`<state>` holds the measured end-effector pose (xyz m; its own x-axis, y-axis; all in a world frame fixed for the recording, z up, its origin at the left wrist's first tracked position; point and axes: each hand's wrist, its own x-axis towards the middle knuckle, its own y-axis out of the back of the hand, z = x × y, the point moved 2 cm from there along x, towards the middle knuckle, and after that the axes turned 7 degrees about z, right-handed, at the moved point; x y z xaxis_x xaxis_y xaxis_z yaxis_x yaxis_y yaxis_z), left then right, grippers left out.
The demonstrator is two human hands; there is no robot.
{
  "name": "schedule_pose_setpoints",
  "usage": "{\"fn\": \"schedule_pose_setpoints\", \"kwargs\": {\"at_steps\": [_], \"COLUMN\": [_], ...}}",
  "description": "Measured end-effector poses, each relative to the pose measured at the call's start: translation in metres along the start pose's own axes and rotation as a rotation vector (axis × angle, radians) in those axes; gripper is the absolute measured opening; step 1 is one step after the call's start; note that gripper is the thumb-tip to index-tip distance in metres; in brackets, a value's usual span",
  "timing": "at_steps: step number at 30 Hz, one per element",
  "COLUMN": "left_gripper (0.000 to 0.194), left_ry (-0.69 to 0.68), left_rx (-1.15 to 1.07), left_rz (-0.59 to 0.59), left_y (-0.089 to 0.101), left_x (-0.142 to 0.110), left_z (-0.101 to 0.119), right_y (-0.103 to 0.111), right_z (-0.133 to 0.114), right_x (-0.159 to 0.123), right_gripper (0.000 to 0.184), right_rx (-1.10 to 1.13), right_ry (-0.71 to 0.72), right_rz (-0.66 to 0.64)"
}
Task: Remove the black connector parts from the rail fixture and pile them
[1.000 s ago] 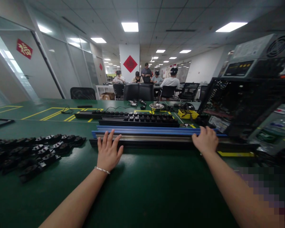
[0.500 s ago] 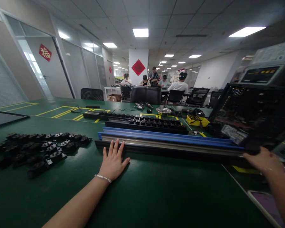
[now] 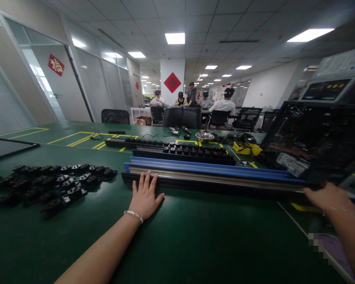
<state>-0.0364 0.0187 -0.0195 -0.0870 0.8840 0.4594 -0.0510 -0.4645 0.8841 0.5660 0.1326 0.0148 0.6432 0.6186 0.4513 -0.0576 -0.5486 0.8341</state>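
Observation:
A long black rail (image 3: 195, 183) with a metal-coloured channel lies across the green table before me. Along its far side runs a blue strip (image 3: 207, 167). My left hand (image 3: 144, 196) lies flat with fingers spread, its fingertips on the rail's near edge close to the left end. At the other end, my right hand (image 3: 331, 199) closes on the rail, thumb on the near side; its other fingers are partly hidden and blurred. Behind the blue strip stand more black rails (image 3: 183, 155) bearing rows of small black parts.
Many loose black parts (image 3: 68, 183) lie left of the rail. A metal bowl (image 3: 204, 136), a yellow tray (image 3: 247, 148) and power tools (image 3: 177, 130) sit farther back. An open computer case (image 3: 316, 138) rises at the right. Several people sit at a far table.
The view has shifted slightly, so the table's contents appear a little farther right. Both hands keep their places on the rail. A standing person in the background has leaned lower.

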Motion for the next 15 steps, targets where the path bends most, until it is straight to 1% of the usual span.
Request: {"fn": "schedule_pose_setpoints", "kwargs": {"at_steps": [1, 2, 5, 8, 15], "left_gripper": [0.074, 0.074, 0.072, 0.072, 0.074], "left_ry": [0.006, 0.01, 0.018, 0.019, 0.019], "left_rx": [0.011, 0.021, 0.041, 0.041, 0.025], "left_rz": [-0.002, -0.003, -0.009, -0.023, -0.025], "left_y": [0.001, 0.002, 0.004, 0.005, 0.002], "left_x": [0.0, 0.0, 0.0, 0.0, 0.001], "left_z": [0.001, 0.002, 0.004, 0.004, 0.003], "right_y": [0.007, 0.014, 0.029, 0.033, 0.03], "right_z": [-0.006, -0.011, -0.022, -0.026, -0.026], "right_x": [-0.005, -0.01, -0.018, -0.019, -0.014], "right_gripper": [0.078, 0.079, 0.079, 0.073, 0.064], "right_rx": [-0.028, -0.054, -0.132, -0.165, -0.198], "right_ry": [-0.019, 0.008, 0.037, 0.067, 0.145], "right_rz": [-0.073, -0.139, -0.219, -0.255, -0.275]}}
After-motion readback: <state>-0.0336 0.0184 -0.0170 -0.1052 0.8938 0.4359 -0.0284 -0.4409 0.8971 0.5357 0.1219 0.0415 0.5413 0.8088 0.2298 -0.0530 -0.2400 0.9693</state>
